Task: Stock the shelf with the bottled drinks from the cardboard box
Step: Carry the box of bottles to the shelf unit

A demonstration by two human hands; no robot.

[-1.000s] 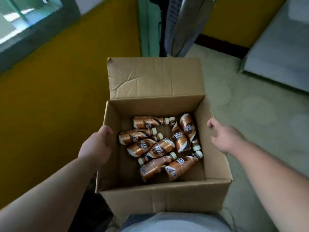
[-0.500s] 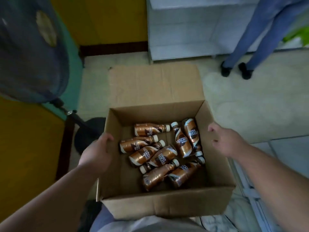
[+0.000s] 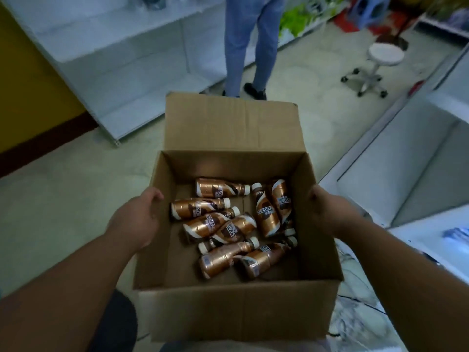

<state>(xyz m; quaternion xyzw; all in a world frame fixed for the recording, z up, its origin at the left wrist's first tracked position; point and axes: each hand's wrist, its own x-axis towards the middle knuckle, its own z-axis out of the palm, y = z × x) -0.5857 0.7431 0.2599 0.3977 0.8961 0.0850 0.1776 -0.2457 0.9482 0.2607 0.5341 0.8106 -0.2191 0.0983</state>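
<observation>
Box point(image 3: 228, 308) held between both hands, flaps open. Left hand point(image 3: 134, 219) closed over the left wall's rim; right hand point(image 3: 330, 212) gripping the right wall's rim. Eight bottles point(image 3: 228, 227) lie on their sides on the box floor between the hands, bunched toward the right wall. Shelf point(image 3: 106, 59) well beyond the box's far-left corner.

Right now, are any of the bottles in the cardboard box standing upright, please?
No, every one of the bottles lies on its side on the floor of the cardboard box.

Bottles point(image 3: 238, 222) lie in box point(image 3: 236, 311); shelf point(image 3: 106, 57) behind-left, stool point(image 3: 378, 62) behind-right, person's legs point(image 3: 248, 44) btwn.
</observation>
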